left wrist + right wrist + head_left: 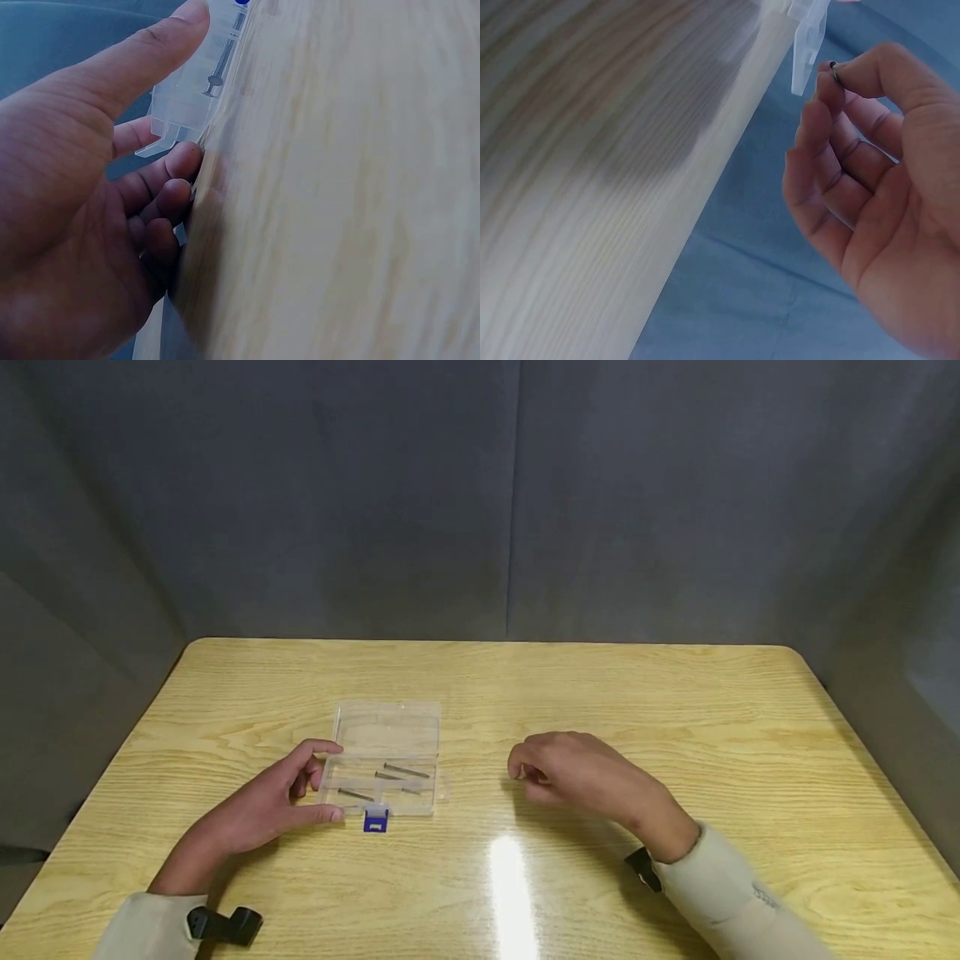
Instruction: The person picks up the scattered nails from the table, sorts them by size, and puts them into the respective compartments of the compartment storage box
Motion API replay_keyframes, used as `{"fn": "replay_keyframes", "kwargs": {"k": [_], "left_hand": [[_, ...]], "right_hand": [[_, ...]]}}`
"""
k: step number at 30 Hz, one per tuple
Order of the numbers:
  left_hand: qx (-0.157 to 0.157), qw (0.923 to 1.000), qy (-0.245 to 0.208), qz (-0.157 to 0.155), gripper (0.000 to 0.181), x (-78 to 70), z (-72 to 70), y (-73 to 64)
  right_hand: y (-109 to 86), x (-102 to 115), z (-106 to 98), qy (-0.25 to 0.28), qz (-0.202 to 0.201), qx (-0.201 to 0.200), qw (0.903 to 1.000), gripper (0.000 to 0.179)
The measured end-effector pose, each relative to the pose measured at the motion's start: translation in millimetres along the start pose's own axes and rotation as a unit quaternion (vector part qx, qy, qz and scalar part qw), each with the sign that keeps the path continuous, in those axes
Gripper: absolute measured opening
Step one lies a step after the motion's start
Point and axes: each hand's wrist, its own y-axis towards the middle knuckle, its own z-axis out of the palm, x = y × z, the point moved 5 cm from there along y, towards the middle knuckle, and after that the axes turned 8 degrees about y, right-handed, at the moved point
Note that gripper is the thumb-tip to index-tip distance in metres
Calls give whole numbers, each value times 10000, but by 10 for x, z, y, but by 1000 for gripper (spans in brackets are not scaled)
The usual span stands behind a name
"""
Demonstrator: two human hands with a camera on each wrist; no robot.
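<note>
A clear plastic compartment box point(433, 814) lies on the table with its lid point(386, 731) folded back and a blue latch point(376, 821) at the front. Several nails point(407, 771) lie in its compartments; one nail point(223, 64) shows through the wall in the left wrist view. My left hand point(262, 802) holds the box by its left side, thumb at the near corner and index finger farther back. To the right of the box, my right hand point(588, 781) is raised over the table. Its thumb and index finger pinch a small dark metal piece point(835, 73), mostly hidden by the fingertips.
The wood-grain table point(675, 710) has rounded far corners. Dark grey curtains point(337, 510) stand behind it and at both sides. A bright light reflection falls on the tabletop near the front middle.
</note>
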Motion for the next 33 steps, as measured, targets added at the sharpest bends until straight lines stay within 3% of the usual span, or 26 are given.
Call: {"fn": "replay_keyframes", "kwargs": {"k": [10,18,33], "left_hand": [[-22,9999,-105,55,68,-3,-7,-17],[-54,9999,-64,75,68,-20,-12,-19],[-83,9999,5,66,69,-16,-7,-15]], "right_hand": [[206,184,87,-7,-316,-1,9995,21],[351,269,137,5,-308,167,9994,13],[621,469,246,46,-500,312,9982,15]]}}
